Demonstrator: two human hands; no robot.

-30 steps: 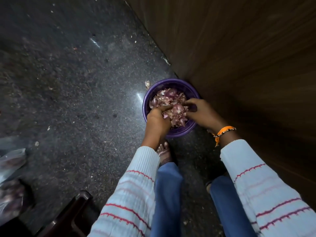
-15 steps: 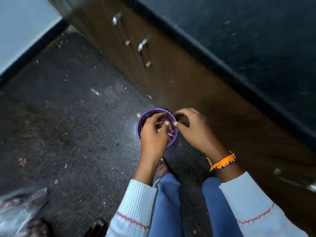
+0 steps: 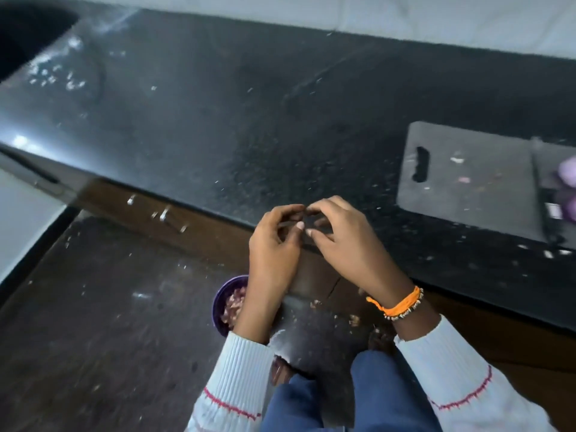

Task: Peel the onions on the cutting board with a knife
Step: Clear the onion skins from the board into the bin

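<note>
Both hands are raised in front of the counter's front edge. My left hand (image 3: pixel 274 244) and my right hand (image 3: pixel 343 244) have loosely curled fingers, and their fingertips meet. I see nothing held in either. A grey cutting board (image 3: pixel 467 182) with a handle slot lies on the counter to the right. Pale purple peeled onions (image 3: pixel 568 171) sit at its far right, cut off by the frame. A dark flat piece (image 3: pixel 544 182) lies over the board's right end; I cannot tell whether it is the knife.
A purple bowl (image 3: pixel 223 302) of onion skins stands on the floor, half hidden behind my left forearm. The black stone counter (image 3: pixel 280 135) runs across the view, with a sink (image 3: pixel 28 32) at top left. Cabinet handles (image 3: pixel 165 213) stick out below. Skin scraps litter the floor.
My hands have lifted out of the purple bowl to counter height. The view has swung up from the floor to the counter and cutting board.
</note>
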